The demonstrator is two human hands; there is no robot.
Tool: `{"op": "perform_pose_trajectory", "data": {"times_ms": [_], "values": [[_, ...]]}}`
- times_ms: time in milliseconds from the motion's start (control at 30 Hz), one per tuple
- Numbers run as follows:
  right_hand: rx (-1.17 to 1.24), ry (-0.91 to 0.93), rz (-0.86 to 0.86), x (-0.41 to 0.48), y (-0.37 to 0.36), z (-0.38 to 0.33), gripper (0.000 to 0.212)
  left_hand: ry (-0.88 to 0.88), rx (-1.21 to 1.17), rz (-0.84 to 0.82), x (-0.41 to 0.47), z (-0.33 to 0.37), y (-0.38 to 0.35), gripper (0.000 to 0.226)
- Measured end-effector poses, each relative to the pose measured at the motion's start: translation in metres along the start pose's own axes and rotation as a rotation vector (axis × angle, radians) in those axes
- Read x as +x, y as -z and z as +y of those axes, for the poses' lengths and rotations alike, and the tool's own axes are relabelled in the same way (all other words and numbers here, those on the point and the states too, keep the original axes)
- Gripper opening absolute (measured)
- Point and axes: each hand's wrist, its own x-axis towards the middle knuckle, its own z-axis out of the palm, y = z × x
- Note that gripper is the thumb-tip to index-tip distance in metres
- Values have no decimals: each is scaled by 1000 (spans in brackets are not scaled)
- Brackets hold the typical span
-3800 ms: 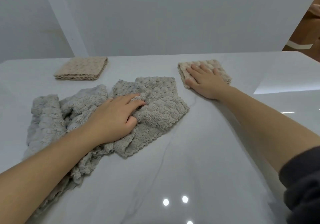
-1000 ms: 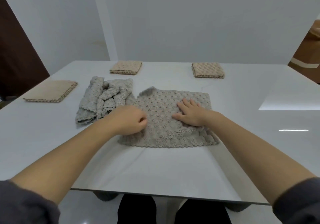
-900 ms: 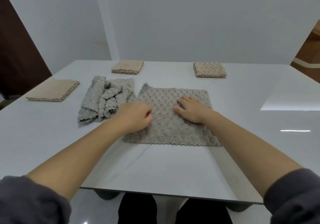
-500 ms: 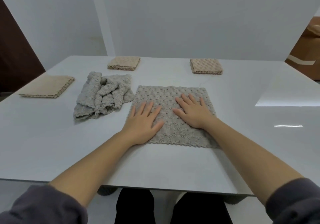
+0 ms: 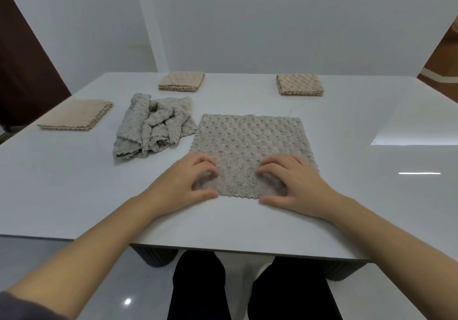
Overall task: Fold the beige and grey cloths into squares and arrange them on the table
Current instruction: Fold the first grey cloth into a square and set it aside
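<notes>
Grey cloth (image 5: 250, 143) flat on table (image 5: 74, 183) — left hand (image 5: 183, 185), right hand (image 5: 297, 185), each grip pinching its near edge.

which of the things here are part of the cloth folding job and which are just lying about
In the job:
flat grey cloth, left hand and right hand gripping its near corners
crumpled grey cloth
left beige square, middle beige square, right beige square, all folded
table

Just there:
dark brown panel at left
brown object at right edge, unclear what
</notes>
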Motion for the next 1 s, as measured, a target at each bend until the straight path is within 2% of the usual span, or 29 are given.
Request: {"op": "perform_pose_trajectory", "data": {"times_ms": [67, 200, 333, 433, 533, 667, 767, 867, 933, 1000], "values": [[28, 25, 44, 2, 0, -10, 47, -102, 127, 117, -1, 2, 2, 30], [-11, 31, 103, 12, -3, -22, 22, -112, 205, 120, 1, 9, 3, 5], [-83, -97, 59, 12, 6, -14, 29, 26, 153, 116, -6, -4, 7, 27], [8, -260, 41, 4, 18, -1, 29, 185, -59, 172, -15, -12, 13, 22], [271, -371, 124, -4, 31, 13, 30, 334, -308, 143, -18, -10, 23, 14], [523, -455, 256, -8, 37, 24, 12, 452, -492, 96, -12, -10, 32, 8], [658, -530, 318, -1, 34, 30, 5, 529, -561, 193, 0, -18, 32, 10], [727, -567, 368, 11, 32, 44, 26, 555, -515, 272, 18, -26, 33, 17], [735, -580, 376, 21, 31, 56, 35, 544, -370, 297, 32, -28, 34, 22], [634, -595, 372, 35, 28, 68, 34, 547, -169, 313, 48, -28, 34, 22]]}}
